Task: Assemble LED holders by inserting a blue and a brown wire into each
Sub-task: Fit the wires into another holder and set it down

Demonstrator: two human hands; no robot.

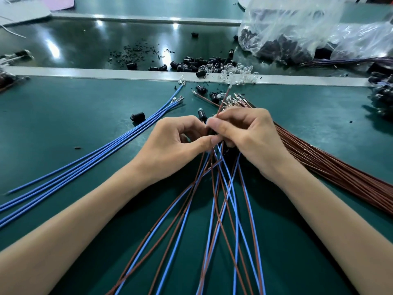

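We are in the middle of the frame, seating a brown wire in a holder. Our left hand (176, 143) is curled, thumb and fingertips pinching a small black LED holder (211, 132), most of it hidden by the fingers, so we cannot tell which of its holes faces up. Our right hand (248, 135) pinches the brown wire (223, 103) between thumb and forefinger. The wire's metal tip points toward the top of the frame, well above the holder.

To do this well, we judge that the right hand should shift its pinch close to the metal tip, so the thin wire does not bow when pushed. The left hand should keep the holder steady and turn its open end toward the wire. We push straight along the hole, then give a light tug to test the seat.

The wires of finished pieces (225, 201) fan out below our hands toward the bottom edge and could snag. Loose blue wires (119, 143) lie at centre left, and the brown bundle (323, 165) at right, both within reach. Spare holders (197, 64) sit in a heap at upper centre.
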